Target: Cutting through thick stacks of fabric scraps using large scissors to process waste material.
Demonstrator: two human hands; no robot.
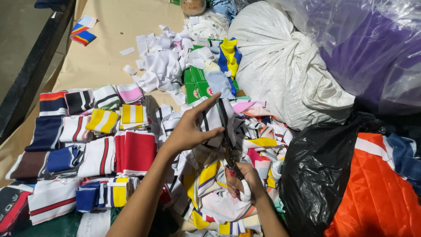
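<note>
Above the loose heap of knit pieces (228, 175), your left hand (189, 129) holds up a white strip with black stripes (213, 119). The thumb and the fingers are closed on its upper part, and the index finger points along the top edge. Your right hand (244, 181) is lower, with the fingers closed around the handles of the scissors (229, 147). The blades go up along the strip, but I cannot tell if they are open or closed, because the cloth and the shadow hide them.

To cut well, I think you should keep the strip stretched between the left hand and its hanging end, so the fabric does not fold between the blades. Hold your left fingers above the line of the cut, away from the blade tips. Follow one black stripe as a guide, so the cut stays straight. Let only this one strip enter the blades; other pieces in the heap lie very near and may be caught.

At your left, the folded striped pieces (94, 145) lie in rows on the brown paper (109, 48). Beyond them there are small white cuttings (164, 61) beside a green box (196, 84). A white sack (285, 66) and a black bag (315, 171) stand at your right.
</note>
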